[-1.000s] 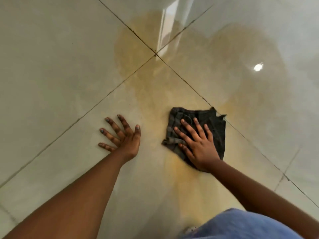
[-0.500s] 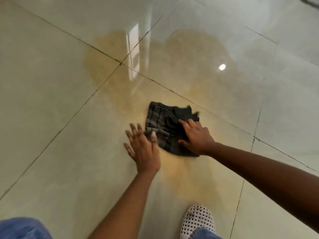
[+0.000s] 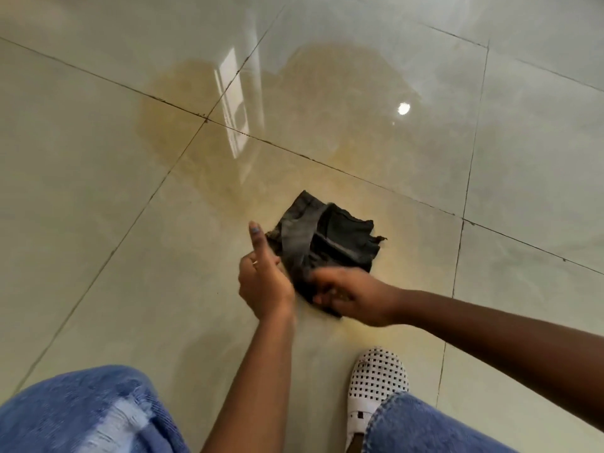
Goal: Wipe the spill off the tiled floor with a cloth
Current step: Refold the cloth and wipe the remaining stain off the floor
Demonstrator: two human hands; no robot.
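Note:
A dark grey checked cloth [image 3: 330, 237] lies crumpled on the glossy cream tiled floor [image 3: 81, 191], at the near edge of a wide yellow-brown spill [image 3: 327, 132]. My right hand [image 3: 353, 295] grips the cloth's near corner, fingers curled and blurred. My left hand [image 3: 261, 279] is beside it, thumb raised, its fingers curled against the cloth's left edge; whether they pinch the fabric is hidden. The spill spreads across several tiles beyond the cloth, over the grout cross.
My knee in torn blue jeans [image 3: 85, 416] fills the lower left. A white shoe with black dots [image 3: 376, 384] stands on the floor at lower right, next to my other leg [image 3: 425, 429]. Dark grout lines [image 3: 202, 120] cross the floor.
My left hand came off the floor and moved right to the cloth's edge. My right hand went from pressing flat on the cloth to gripping its near corner. The cloth bunched up.

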